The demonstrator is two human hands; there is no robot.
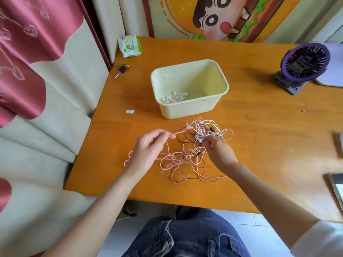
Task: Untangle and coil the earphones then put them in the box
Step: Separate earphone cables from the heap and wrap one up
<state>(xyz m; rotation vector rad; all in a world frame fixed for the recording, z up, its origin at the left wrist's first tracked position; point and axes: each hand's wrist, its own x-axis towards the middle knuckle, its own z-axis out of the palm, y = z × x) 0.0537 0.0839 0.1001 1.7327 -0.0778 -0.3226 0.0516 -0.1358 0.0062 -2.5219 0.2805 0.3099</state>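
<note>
Wood table (259,127) with pale box (187,110), cream sofa (55,130) alongside.

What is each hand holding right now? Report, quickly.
Left hand: pinches the pink earphone cable.
Right hand: fingers curled, gripping the tangle of earphones.

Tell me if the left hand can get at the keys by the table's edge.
Probably yes: only a small white piece lies between the left hand and the keys, though the hand pinches a pink cable.
</note>
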